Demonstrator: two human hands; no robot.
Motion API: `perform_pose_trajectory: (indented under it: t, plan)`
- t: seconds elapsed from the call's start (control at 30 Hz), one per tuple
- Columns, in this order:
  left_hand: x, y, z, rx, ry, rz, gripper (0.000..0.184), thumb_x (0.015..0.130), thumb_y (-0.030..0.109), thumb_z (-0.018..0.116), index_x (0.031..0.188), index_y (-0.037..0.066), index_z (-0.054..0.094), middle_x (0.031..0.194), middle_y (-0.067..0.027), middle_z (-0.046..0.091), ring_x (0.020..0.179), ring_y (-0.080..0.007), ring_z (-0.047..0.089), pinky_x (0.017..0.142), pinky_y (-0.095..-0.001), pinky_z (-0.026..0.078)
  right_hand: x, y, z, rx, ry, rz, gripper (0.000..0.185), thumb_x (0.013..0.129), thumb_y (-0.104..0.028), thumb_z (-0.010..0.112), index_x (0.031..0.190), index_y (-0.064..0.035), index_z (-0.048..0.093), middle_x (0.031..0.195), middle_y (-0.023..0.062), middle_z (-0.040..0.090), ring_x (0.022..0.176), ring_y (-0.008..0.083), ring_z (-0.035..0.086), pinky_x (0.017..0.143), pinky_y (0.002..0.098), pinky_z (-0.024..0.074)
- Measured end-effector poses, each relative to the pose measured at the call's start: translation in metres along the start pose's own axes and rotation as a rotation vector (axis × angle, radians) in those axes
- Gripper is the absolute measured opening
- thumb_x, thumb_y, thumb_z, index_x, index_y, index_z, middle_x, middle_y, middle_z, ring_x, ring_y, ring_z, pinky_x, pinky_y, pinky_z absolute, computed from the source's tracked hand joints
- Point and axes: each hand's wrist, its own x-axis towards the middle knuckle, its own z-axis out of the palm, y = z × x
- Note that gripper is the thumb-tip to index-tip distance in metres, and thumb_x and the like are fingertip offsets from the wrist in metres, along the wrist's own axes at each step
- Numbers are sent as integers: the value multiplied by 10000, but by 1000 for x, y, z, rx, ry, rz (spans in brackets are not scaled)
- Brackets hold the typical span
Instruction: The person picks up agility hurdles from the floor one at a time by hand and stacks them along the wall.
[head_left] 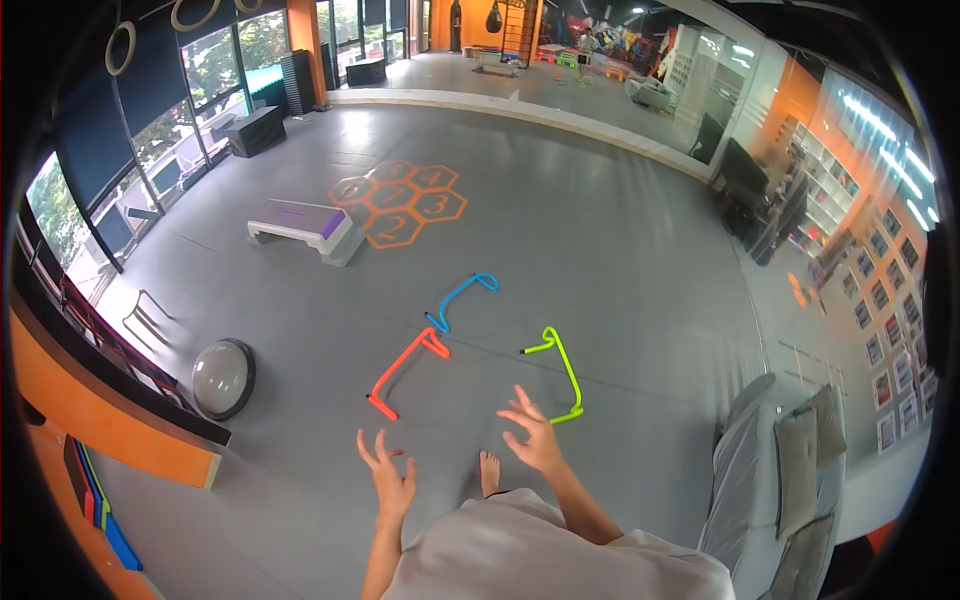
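Red bent tube (401, 360) lies on the floor (300, 400) beyond my left hand (394, 482); green tube (567, 367) nearest my right hand (537, 443), blue tube (457, 292) farther off. Both hands empty, fingers loosely spread. Free-hand stage, I judge; grasping any tube calls for bending low.

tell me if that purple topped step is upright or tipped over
Upright: the step stands on its grey end supports, with its purple top facing up.
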Motion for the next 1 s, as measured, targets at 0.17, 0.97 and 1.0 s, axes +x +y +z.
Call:
perform_pose_trajectory:
  t: [0.17,0.97,1.0]
  plan:
    - [68,2,32,32,158,-94,793,821,-10,628,1507,60,236,1576,-221,10,1086,-302,576,817,-396,514,128,26,-1,151,-156,-14,442,781,-92,721,1210,-171,643,1584,168,247,1259,314,540,1027,476,441]
    - [439,-220,108,237,24,-405,806,861,146,693,1529,64,250,1010,-105,703,1066,-339,629,936,-427,469,452,239,167,76,-562,172,1100,742,-191,758,1557,-32,37,1509,202,401,1464,399,225,1167,497,228]
    - [456,-250,110,279,4,-394,815,859,149,696,1532,64,243,967,-86,717,1039,-340,641,929,-429,472,466,260,188,72,-573,148,1105,741,-202,759,1558,-34,34,1500,195,419,1459,403,236,1166,497,231]
